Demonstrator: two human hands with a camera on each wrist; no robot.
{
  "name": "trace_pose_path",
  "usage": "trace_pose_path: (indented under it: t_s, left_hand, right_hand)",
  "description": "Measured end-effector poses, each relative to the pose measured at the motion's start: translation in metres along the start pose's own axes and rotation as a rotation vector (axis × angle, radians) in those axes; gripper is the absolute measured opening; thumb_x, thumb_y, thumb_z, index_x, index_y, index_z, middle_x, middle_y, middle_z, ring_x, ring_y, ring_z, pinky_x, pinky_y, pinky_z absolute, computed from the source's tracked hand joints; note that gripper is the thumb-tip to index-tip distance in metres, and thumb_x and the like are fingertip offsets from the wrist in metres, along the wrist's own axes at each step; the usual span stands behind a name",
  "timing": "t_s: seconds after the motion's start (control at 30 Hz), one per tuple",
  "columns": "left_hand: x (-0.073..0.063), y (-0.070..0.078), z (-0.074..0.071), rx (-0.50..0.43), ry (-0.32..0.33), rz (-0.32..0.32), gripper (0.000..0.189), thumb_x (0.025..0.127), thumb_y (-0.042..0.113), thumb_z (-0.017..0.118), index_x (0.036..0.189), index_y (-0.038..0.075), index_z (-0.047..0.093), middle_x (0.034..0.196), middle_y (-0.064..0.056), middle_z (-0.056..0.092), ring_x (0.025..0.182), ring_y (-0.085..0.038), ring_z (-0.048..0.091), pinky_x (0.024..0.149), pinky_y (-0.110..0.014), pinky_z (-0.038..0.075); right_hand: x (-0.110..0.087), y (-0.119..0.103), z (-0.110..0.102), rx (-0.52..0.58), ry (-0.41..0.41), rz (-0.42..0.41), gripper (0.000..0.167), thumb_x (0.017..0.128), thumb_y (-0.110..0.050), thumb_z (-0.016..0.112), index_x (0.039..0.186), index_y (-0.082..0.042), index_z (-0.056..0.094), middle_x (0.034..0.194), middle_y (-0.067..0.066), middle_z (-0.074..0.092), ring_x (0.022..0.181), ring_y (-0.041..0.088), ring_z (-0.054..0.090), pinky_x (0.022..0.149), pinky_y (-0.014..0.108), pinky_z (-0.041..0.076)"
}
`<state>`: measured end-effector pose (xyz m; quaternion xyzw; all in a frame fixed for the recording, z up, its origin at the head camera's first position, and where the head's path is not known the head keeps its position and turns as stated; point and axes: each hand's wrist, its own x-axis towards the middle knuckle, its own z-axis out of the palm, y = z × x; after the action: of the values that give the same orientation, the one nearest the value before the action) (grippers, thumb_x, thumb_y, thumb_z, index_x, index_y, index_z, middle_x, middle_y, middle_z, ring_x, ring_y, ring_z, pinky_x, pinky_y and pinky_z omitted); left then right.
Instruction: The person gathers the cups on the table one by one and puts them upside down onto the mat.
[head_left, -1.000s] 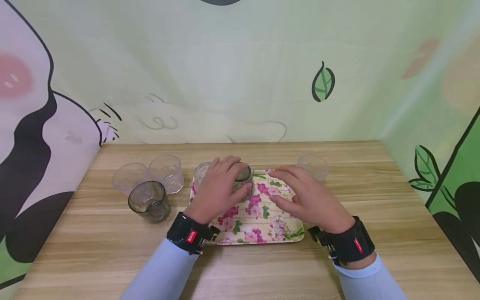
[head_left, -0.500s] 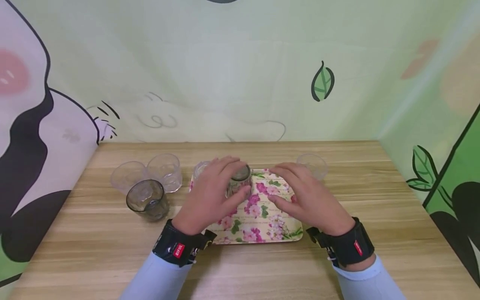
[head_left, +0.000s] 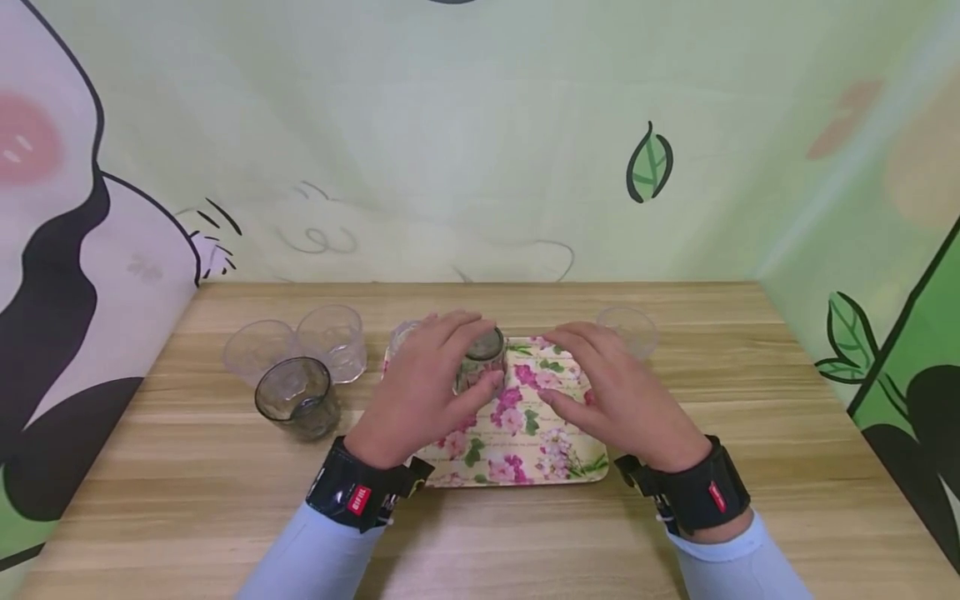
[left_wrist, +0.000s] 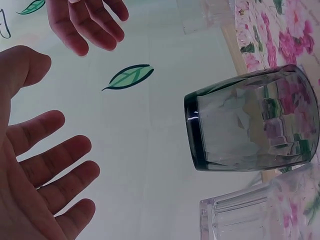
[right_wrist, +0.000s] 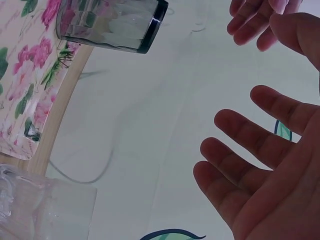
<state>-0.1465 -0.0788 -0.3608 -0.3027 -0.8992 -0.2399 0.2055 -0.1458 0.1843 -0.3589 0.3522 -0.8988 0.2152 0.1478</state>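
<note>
On wood-grain table (head_left: 510, 542), by head view, looks partway done, with smoky tumbler (head_left: 487, 352) and clear tumbler (head_left: 402, 332) on floral tray (head_left: 562, 408), four other tumblers (head_left: 298, 396) remaining outside it; by left wrist, with left hand (left_wrist: 40, 170) spread, empty; by right wrist, with right hand (right_wrist: 280, 187) likewise.

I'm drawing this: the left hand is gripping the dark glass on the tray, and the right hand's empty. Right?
No: the left wrist view shows a gap between the left hand and the dark glass on the tray. The right hand is empty.
</note>
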Motion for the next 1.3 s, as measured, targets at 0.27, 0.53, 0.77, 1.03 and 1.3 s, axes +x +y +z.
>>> trace_pose_path:
  t_s: [0.27, 0.53, 0.77, 1.03, 1.3]
  left_hand:
    - [0.0, 0.0, -0.001, 0.005, -0.004, 0.001, 0.054, 0.095, 0.04, 0.064, 0.139, 0.011, 0.056, 0.139, -0.011, 0.058, 0.131, -0.028, 0.053, 0.116, -0.052, 0.036]
    - [0.003, 0.0, -0.001, 0.008, -0.01, 0.004, 0.054, 0.095, 0.041, 0.062, 0.14, 0.011, 0.056, 0.141, -0.012, 0.057, 0.131, -0.028, 0.054, 0.108, -0.047, 0.045]
    - [0.002, 0.0, -0.001, 0.01, -0.008, -0.001, 0.054, 0.095, 0.04, 0.064, 0.139, 0.01, 0.057, 0.14, -0.012, 0.057, 0.13, -0.029, 0.055, 0.107, -0.046, 0.047]
    - [0.001, 0.0, 0.0, 0.0, -0.012, 0.002, 0.054, 0.095, 0.04, 0.064, 0.138, 0.01, 0.057, 0.138, -0.011, 0.059, 0.129, -0.027, 0.055, 0.107, -0.045, 0.048]
    - [0.0, 0.001, 0.001, 0.006, -0.024, -0.013, 0.053, 0.094, 0.04, 0.064, 0.138, 0.011, 0.057, 0.138, -0.01, 0.059, 0.128, -0.027, 0.056, 0.107, -0.045, 0.048]
  right_hand:
    - [-0.001, 0.002, -0.001, -0.011, -0.002, -0.005, 0.059, 0.092, -0.04, 0.07, 0.143, -0.014, 0.052, 0.139, 0.006, 0.054, 0.13, 0.025, 0.049, 0.107, 0.046, 0.045]
    - [-0.003, 0.008, -0.006, -0.023, -0.027, 0.05, 0.059, 0.092, -0.038, 0.071, 0.141, -0.011, 0.054, 0.14, 0.01, 0.053, 0.132, 0.029, 0.048, 0.108, 0.05, 0.044]
    - [-0.003, 0.013, -0.009, -0.03, -0.025, 0.067, 0.059, 0.09, -0.035, 0.074, 0.14, -0.009, 0.055, 0.14, 0.016, 0.053, 0.132, 0.033, 0.047, 0.109, 0.052, 0.043]
    - [-0.003, 0.018, -0.011, -0.023, -0.015, 0.092, 0.057, 0.089, -0.032, 0.075, 0.136, -0.007, 0.057, 0.137, 0.013, 0.055, 0.131, 0.032, 0.048, 0.108, 0.051, 0.043]
    - [-0.005, 0.022, -0.014, -0.031, -0.023, 0.152, 0.059, 0.09, -0.032, 0.074, 0.139, -0.006, 0.055, 0.14, 0.015, 0.053, 0.133, 0.034, 0.045, 0.108, 0.054, 0.043]
